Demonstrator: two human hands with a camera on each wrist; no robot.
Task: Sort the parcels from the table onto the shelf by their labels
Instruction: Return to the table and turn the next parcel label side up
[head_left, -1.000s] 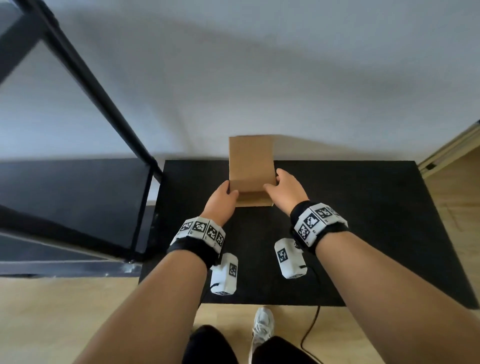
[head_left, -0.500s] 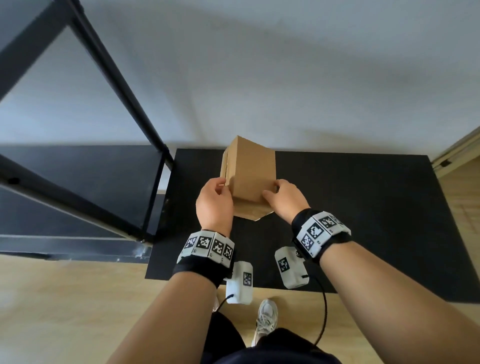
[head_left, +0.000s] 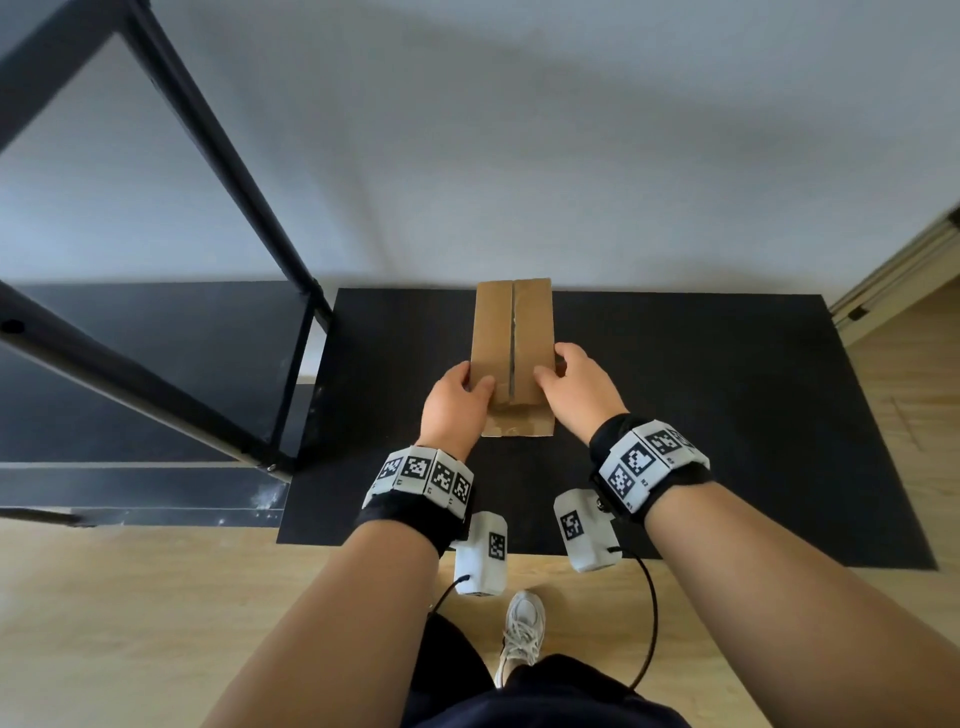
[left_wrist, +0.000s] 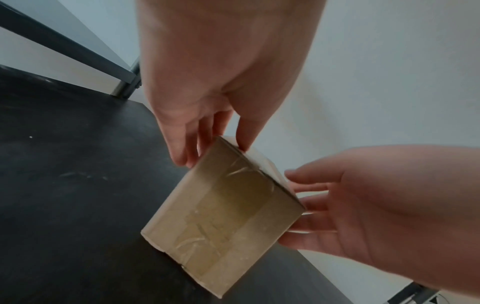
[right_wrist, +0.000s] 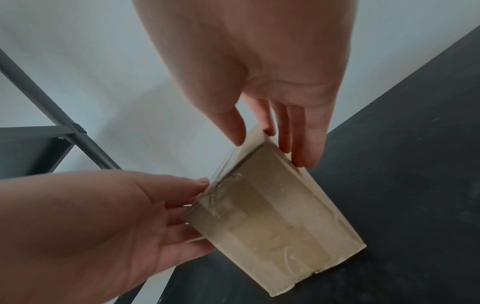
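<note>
Head view, left to right w/ the parcel (head_left: 511, 358) as anchor: shelf (head_left: 156, 332) well left of it. Left hand (head_left: 453, 402) grips its left side, thumb on top, fingers spread on the side. Parcel itself is tilted up over the black table (head_left: 727, 415), no label visible. Right hand (head_left: 574, 389) mirrors that grip. Risk – slick tape on the faces plus light fingertip hold, so it may slip mid-turn.

**Hand posture on a two-handed hold**

Both forearms reached forward. The left hand (head_left: 454, 402) and right hand (head_left: 579, 392) faced each other, thumbs on top and fingers (left_wrist: 309, 200) nearly straight along opposite sides of the parcel (head_left: 511, 353) between them.
</note>
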